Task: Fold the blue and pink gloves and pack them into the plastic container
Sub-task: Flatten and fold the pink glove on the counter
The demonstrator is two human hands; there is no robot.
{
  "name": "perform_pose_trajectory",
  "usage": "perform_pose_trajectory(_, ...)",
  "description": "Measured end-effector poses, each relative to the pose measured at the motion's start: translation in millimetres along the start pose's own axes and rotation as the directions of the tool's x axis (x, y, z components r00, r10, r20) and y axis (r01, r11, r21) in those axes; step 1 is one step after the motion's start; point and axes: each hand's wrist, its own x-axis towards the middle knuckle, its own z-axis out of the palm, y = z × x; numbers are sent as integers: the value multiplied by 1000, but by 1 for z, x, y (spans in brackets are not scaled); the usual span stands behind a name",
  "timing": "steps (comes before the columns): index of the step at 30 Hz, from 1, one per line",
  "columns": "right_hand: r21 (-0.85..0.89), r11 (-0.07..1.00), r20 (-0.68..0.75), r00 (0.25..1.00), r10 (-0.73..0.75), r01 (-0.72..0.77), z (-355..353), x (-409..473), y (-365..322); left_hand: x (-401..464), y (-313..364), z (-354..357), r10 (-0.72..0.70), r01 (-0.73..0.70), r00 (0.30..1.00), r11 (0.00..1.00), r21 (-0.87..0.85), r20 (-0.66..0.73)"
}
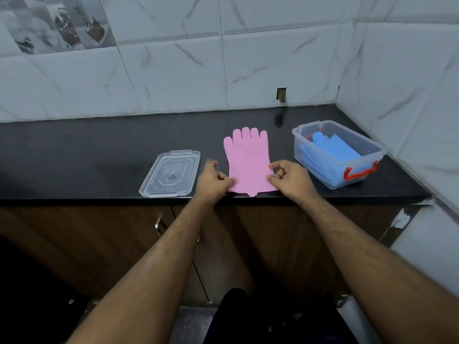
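One pink glove (247,161) lies flat on the dark bench (99,145), its fingers pointing toward the tiled wall (173,70) and its cuff at the bench's near edge, directly between the two hands. The left hand (213,178) sits at the cuff's left corner, thumb laid on top of the pink material and fingers curled beside it, pinching that corner. The right hand (289,178) mirrors it at the cuff's right corner, thumb on the glove's edge and the other fingers curled just above the right side; it appears to pinch the corner, though the underside of the grip is hidden. To the right of the glove, near the corner of the wall, stands one clear plastic container (372,150) with a red handle (360,173) on its near end, set at an angle and apart from the right hand. Blue gloves (327,155) lie folded inside it; how many cannot be told through the wall. To the left of the left hand, just beside it, one clear lid (171,173) lies flat on the bench. Below the bench edge run brown cabinet doors (99,232).
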Motion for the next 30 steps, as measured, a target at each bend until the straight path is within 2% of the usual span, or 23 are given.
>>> perform_pose_trajectory(3,83,996,-43,998,42,-38,0,1,1,1,-2,4,8,-12,1000,992,-123,-30)
perform_pose_trajectory(6,136,990,-44,998,43,-36,0,2,3,-1,-3,6,49,-55,998,988,-141,-44)
perform_pose_trajectory(12,-20,1000,-17,1000,-5,5,4,2,5,-2,-2,11,68,-64,996,996,59,-65)
perform_pose_trajectory(17,-20,999,-26,999,24,-25,1,3,3,-2,-5,12,127,-114,990,973,199,-53)
perform_pose_trajectory(25,-71,997,-58,998,22,-26,4,2,1,-7,1,16,144,-118,987,948,295,-69)
perform_pose_trajectory(30,-101,995,-21,1000,-14,12,3,0,2,-12,0,15,223,-205,975,918,341,-15)
